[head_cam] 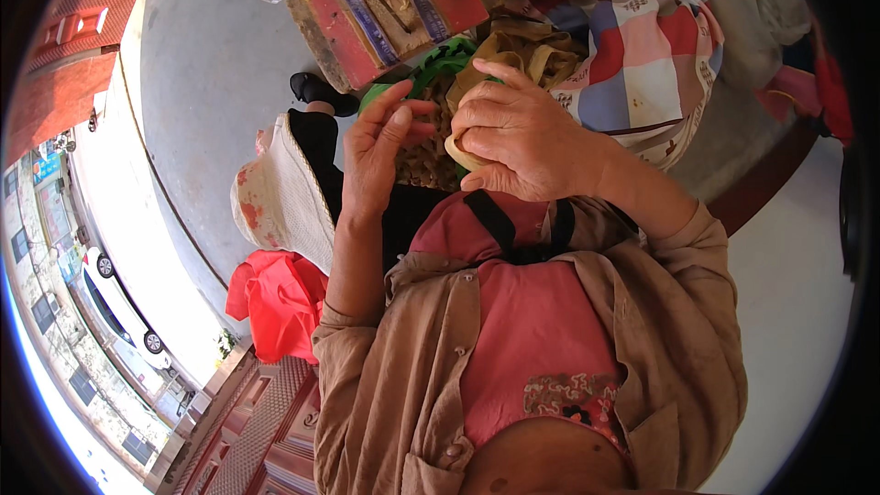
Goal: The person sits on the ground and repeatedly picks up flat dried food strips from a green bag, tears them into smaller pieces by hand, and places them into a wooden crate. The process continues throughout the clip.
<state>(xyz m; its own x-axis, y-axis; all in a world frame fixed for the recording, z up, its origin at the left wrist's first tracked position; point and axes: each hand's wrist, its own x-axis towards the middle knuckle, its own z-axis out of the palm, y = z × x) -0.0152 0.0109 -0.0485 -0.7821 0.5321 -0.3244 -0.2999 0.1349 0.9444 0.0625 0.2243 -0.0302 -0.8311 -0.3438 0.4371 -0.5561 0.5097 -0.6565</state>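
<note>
My right hand (526, 130) is curled around a pale tan flexible strip (462, 152), which bends in a loop below the fingers. Its index finger sticks out to the left, and the palm is hidden. Beside it, my left hand (381, 144) is raised with thumb and fingers apart, and nothing shows between them. Under both hands lie many small brown pieces (421, 161), partly covered by the hands, next to a green plastic bag (447, 58). Wider tan strips (543, 51) are heaped just beyond my right hand.
Ahead is a red-painted wooden board (337, 34) with blue bands and a dark slot or blade. Checked cloth (632, 62) lies to the right. A white woven hat (282, 192) and a red cloth bag (275, 302) are at the left. A black shoe (323, 94) rests on the grey floor (199, 82).
</note>
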